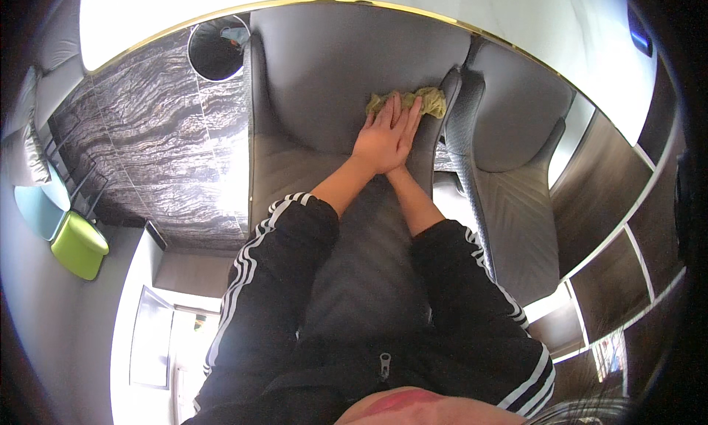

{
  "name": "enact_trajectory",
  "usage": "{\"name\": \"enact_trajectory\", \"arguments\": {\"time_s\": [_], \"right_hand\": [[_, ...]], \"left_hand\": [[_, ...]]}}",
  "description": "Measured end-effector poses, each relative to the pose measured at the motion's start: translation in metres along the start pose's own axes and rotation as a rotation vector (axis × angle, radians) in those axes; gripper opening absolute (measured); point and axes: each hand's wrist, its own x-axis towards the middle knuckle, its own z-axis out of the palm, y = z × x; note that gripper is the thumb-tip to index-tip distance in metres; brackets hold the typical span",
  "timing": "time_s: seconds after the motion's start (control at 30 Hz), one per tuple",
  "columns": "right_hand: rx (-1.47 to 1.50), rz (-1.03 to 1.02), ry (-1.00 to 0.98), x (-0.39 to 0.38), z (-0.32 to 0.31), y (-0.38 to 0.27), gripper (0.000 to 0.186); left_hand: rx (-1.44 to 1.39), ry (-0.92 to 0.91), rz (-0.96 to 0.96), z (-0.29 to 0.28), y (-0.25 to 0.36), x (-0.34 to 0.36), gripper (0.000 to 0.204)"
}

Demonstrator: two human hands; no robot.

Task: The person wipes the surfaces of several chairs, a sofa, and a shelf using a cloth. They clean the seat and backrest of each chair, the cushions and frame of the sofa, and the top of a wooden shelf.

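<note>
My two hands lie one across the other on a grey padded chair [332, 63]. A crumpled yellow-green cloth [431, 102] is pressed under the fingers, against the chair's smooth surface near its right side. My left hand [379, 143] seems to be the upper one, its fingers stretched out over the other hand and the cloth. My right hand [405, 139] is partly covered by it, with its fingers on the cloth. The overlap hides the palms and part of the cloth.
A white table with a gold edge [328, 0] curves across the far side. Another grey chair [516, 204] stands close on the right. At the far left, a dark round bin [214, 56] sits on the dark patterned floor [147, 122]. A green chair [80, 244] is further left.
</note>
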Motion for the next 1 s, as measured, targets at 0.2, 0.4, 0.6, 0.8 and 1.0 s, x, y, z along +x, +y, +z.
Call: {"name": "enact_trajectory", "arguments": {"time_s": [0.2, 0.4, 0.6, 0.8, 1.0], "right_hand": [[0.012, -0.288, -0.101, -0.041, 0.021, 0.019, 0.045], [0.056, -0.442, -0.56, -0.023, 0.043, -0.035, 0.033], [-0.057, -1.18, -0.382, 0.056, 0.036, -0.119, 0.019], [-0.04, -0.666, 0.062, 0.205, 0.033, -0.205, 0.03], [-0.162, -0.612, -0.485, 0.171, -0.004, -0.141, 0.025]], "left_hand": [[-0.026, -0.254, -0.204, -0.009, 0.002, -0.04, 0.057], [-0.066, -0.492, -0.49, -0.076, -0.062, -0.073, 0.051], [-0.171, -0.091, -0.485, -0.165, -0.102, -0.129, 0.044], [-0.238, 0.203, -0.667, -0.239, -0.058, -0.209, 0.042], [-0.636, 0.212, -0.848, -0.236, 0.036, -0.282, 0.055]]}}
